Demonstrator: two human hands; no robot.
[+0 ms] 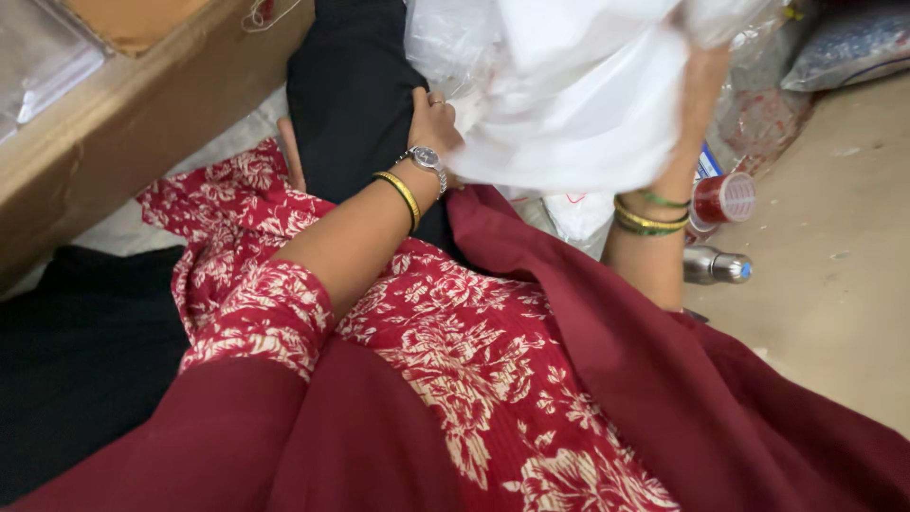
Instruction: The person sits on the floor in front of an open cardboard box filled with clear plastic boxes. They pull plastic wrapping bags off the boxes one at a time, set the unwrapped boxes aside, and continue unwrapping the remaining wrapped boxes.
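A white garment in a clear plastic bag (pixel 569 95) lies across my lap at the top centre. My left hand (pixel 433 118), with a ring, a wristwatch and a gold bangle, grips the bag's lower left edge. My right hand (pixel 703 71) is mostly hidden behind the plastic; only the wrist with green and gold bangles shows, raised into the bag's right side. I sit on the floor in a red floral dress (pixel 474 360) with a maroon scarf and black trousers.
A brown cardboard box (pixel 123 114) runs along the upper left. A steel bottle (pixel 716 265) and a red-lidded clear jar (pixel 723 197) lie on the beige floor at right. More plastic packets (pixel 844 47) are piled at the top right.
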